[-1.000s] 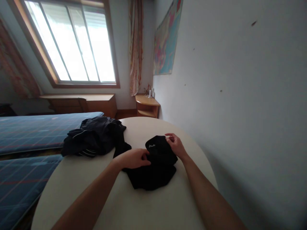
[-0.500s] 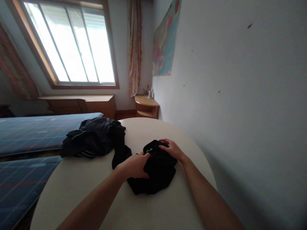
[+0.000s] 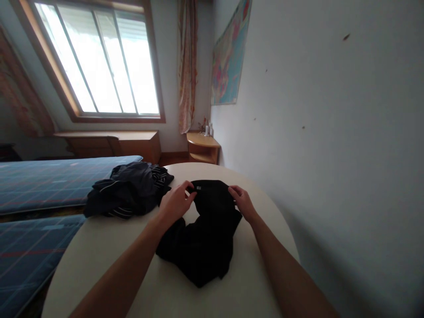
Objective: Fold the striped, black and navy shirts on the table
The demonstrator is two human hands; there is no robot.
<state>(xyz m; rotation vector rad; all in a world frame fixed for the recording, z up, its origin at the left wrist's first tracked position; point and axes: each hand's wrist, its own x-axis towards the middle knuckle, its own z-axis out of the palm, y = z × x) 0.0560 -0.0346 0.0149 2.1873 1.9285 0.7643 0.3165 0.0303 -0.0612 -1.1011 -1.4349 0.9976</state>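
A crumpled black garment lies on the round pale table in front of me. Its far edge is drawn fairly straight between my hands, with a small whitish label near the left end. That left end is pinched between the thumb and fingers of my left hand. At the opposite end, my right hand grips the same edge. The lower part is bunched toward me, so I cannot make out which kind of garment it is.
Dark clothes with white stripes are heaped at the table's left edge. Blue checked mattresses lie beyond on the left. A white wall runs close along the right. A corner shelf and a desk stand under the window side.
Both hands have shifted to the garment's far edge and spread it away from me. The long black piece beside the heap has been drawn in, and the label has come into sight.
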